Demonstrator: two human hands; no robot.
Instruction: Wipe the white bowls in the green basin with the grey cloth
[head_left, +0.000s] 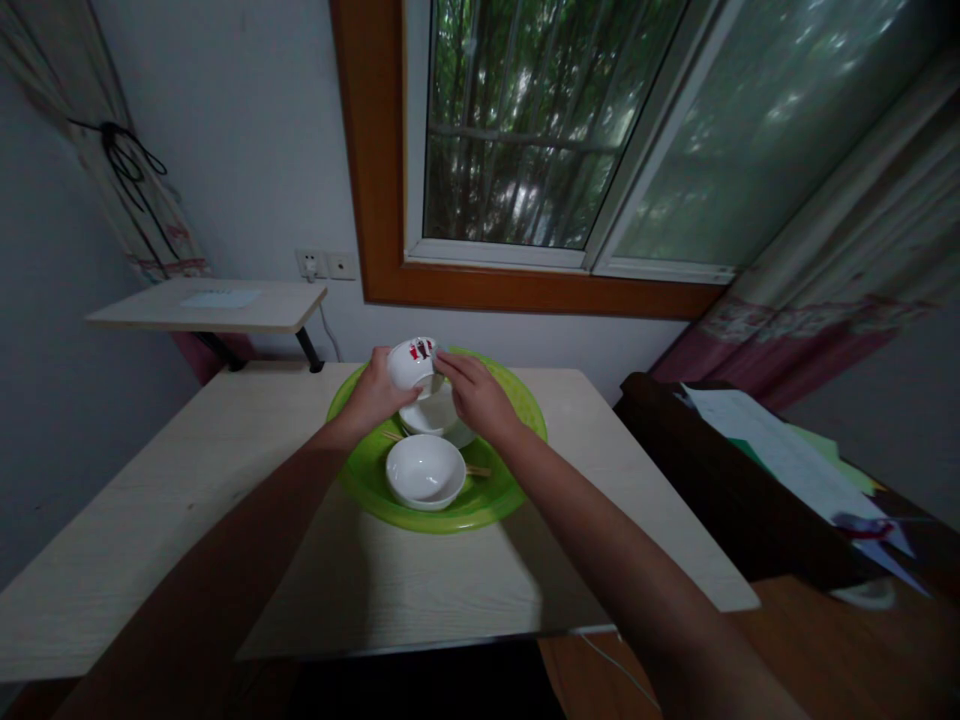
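A small white bowl [407, 369] with a red and dark print is held tilted above a green basin [442, 520]. My left hand [373, 396] grips its left side, thumb underneath. On the other side, the fingers of my right hand [478, 396], pressed together, rest against the bowl near the print; the fingertips are partly hidden. Below it in the basin sits another white bowl [439, 418], partly covered by my hands. A third white bowl [426, 470] stands upright at the front, its inside facing up. Wooden chopsticks [478, 470] lie under and beside the bowls.
The basin stands on a pale wooden table [442, 590]. At the back left is a raised shelf [277, 308] on black legs with a paper on it. A dark brown piece of furniture [720, 500] with papers [780, 450] stands right of the table. A window [540, 130] is behind.
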